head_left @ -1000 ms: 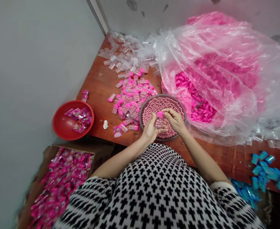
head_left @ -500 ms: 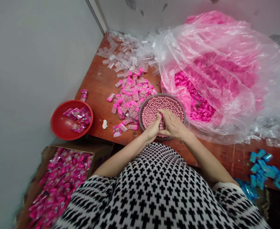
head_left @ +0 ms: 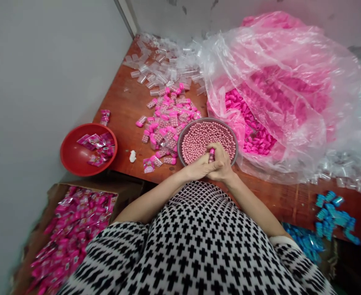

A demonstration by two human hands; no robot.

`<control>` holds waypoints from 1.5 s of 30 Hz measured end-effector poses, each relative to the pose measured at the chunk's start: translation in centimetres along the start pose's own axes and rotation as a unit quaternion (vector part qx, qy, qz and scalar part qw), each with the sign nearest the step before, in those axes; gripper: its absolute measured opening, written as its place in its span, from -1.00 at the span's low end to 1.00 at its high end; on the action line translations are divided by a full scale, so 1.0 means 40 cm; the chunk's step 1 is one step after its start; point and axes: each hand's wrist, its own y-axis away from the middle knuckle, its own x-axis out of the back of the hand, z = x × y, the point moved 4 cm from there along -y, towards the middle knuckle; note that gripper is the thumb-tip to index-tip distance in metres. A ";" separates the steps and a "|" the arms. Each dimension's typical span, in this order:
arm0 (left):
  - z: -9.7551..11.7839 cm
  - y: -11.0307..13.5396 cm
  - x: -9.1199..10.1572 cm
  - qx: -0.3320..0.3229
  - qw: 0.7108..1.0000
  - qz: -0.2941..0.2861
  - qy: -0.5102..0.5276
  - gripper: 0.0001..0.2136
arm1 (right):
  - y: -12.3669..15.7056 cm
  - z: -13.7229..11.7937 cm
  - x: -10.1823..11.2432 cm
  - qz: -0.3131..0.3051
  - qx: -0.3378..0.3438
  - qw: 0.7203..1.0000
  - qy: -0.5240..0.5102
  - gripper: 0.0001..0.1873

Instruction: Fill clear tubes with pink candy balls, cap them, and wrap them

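My left hand (head_left: 199, 167) and my right hand (head_left: 220, 164) are pressed together over the near rim of a grey bowl (head_left: 180, 152). Between them is a small clear container with a pink cap (head_left: 211, 155), its cap end showing; the fingers hide much of its body. Both hands are closed around it. Small pink beads (head_left: 203, 137) fill the bowl. Just left of it lies a heap of pink-capped containers (head_left: 171, 119) with beads inside.
Left stands a red bowl (head_left: 71, 152) with pink packets, above a carton of pink packets (head_left: 76, 229). Clear empty containers (head_left: 158, 65) lie at the back. A large plastic bag (head_left: 279, 82) holds pink caps (head_left: 257, 141). Blue pieces (head_left: 331, 213) lie right.
My hands have drawn closer together and a little toward my body, from over the beads to the bowl's near rim. The container's pink cap now shows more clearly between them.
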 end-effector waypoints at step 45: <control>-0.064 0.144 -0.049 -0.007 0.993 0.110 -0.029 -0.75 | 0.159 -0.025 0.019 0.158 -0.273 0.892 -0.324 -0.64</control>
